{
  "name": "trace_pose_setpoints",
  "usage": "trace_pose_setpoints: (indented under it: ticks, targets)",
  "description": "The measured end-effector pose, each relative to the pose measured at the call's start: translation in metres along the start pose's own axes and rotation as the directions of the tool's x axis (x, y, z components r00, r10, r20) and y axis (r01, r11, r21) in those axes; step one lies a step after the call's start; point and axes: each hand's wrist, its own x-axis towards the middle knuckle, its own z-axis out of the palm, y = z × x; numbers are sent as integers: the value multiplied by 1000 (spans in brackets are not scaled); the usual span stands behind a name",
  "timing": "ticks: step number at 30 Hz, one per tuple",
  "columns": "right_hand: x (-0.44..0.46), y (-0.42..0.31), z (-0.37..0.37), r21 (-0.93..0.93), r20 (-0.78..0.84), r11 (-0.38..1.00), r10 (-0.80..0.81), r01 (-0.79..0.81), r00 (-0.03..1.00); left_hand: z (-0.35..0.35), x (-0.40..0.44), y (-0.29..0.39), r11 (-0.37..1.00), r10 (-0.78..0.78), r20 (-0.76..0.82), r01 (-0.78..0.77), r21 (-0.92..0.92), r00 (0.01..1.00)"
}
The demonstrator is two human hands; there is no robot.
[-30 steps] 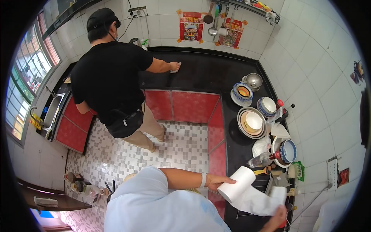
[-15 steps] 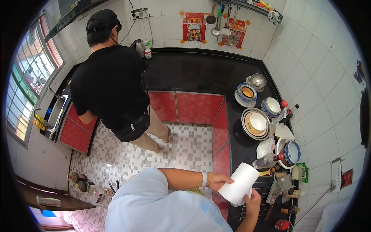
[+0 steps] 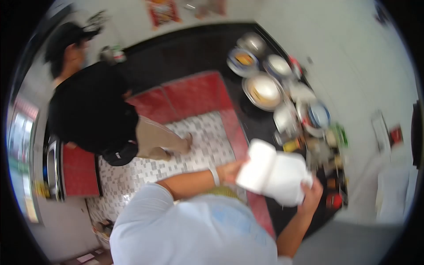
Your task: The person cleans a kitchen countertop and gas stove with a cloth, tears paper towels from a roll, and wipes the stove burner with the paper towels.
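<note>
A paper towel roll (image 3: 256, 167) is held over the edge of the black counter, with my left hand (image 3: 230, 171) closed on its left end. From the roll a loose white sheet (image 3: 289, 179) stretches to the right. My right hand (image 3: 312, 194) pinches the far edge of that sheet. A pale wristband (image 3: 214, 176) circles my left wrist. Motion blur softens both hands, and the roll partly covers my left fingers.
Stacked bowls (image 3: 265, 90) and dishes line the black counter (image 3: 185, 53). Bottles and a red-lidded jar (image 3: 334, 201) stand near the right wall. A person in a black shirt (image 3: 90, 110) stands at left, near the sink (image 3: 52, 163).
My right hand has moved right and up, drawing a sheet out from the roll. The roll has shifted left and up in view. The whole view has turned, and the other person's head has turned.
</note>
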Motion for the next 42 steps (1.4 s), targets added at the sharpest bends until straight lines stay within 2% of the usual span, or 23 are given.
trace_pose_setpoints:
  ticks: [1,3,4,5,6,8,10,11,13,16,19,21,22,24,25,26,28,29,30,32,38,40,42]
  targets:
    - [0,2,-16,39,-58,999,-24,27,998,7,1,-1,986,63,-53,-55,155,997]
    - [-7,-13,-36,341,-140,937,-33,80,990,13,4,6,933,38,106,-74,352,994]
    - [-14,-9,-43,289,-311,921,-167,261,936,17,6,4,961,14,95,-40,275,995]
    - [-14,-11,-66,418,-281,895,-33,153,959,12,10,-2,970,40,-29,-32,242,999]
    - [-15,-8,-78,578,-257,802,3,152,966,10,14,-4,980,20,-57,-9,198,998]
    - [-23,-5,-90,652,-372,732,85,196,924,10,18,-9,981,-40,-36,46,189,999]
    - [-27,4,-92,566,-427,811,134,150,894,-1,27,-14,959,-83,-93,104,263,992]
    - [-31,22,-97,476,-396,869,76,134,915,-1,31,-17,938,-82,-144,126,324,986]
    - [-41,49,-90,357,-338,934,150,-21,929,9,30,-27,925,-149,-117,180,335,982]
    - [-53,99,-62,415,-95,845,409,-337,908,22,39,-43,896,-267,-55,268,355,962]
    - [-71,109,-44,470,-21,815,395,-339,918,39,52,-59,799,-293,-69,284,530,954]
    - [-80,105,-53,495,56,799,362,-341,931,40,59,-66,876,-366,42,329,352,930]
    - [-82,102,-59,504,42,798,360,-331,932,44,62,-70,868,-381,37,344,358,924]
    - [-90,96,-75,369,5,867,358,-335,934,55,67,-81,846,-409,36,364,390,912]
    - [-91,95,-82,182,-65,940,305,-289,950,54,70,-85,823,-438,56,375,427,897]
    - [-95,92,-88,189,-77,940,303,-284,950,50,73,-88,815,-450,52,386,432,892]
    - [-100,81,-102,-349,-226,870,283,-349,932,42,83,-95,773,-522,-102,520,365,847]
    - [-105,90,-106,-354,-269,909,127,-221,955,44,90,-100,764,-541,-38,510,394,840]
    - [-109,91,-112,-357,-281,908,118,-218,953,43,95,-104,758,-550,-32,514,402,835]
    - [-114,88,-129,-556,-233,831,-181,22,956,33,106,-110,622,-488,-202,501,602,849]
    - [-115,77,-155,-465,-211,853,-368,239,905,27,131,-147,394,-358,-435,556,732,826]
    - [-115,78,-161,-16,-266,997,72,-79,961,11,140,-163,378,-384,-478,607,699,790]
    - [-108,89,-167,28,-259,997,74,-69,963,12,143,-192,393,-484,-378,582,712,789]
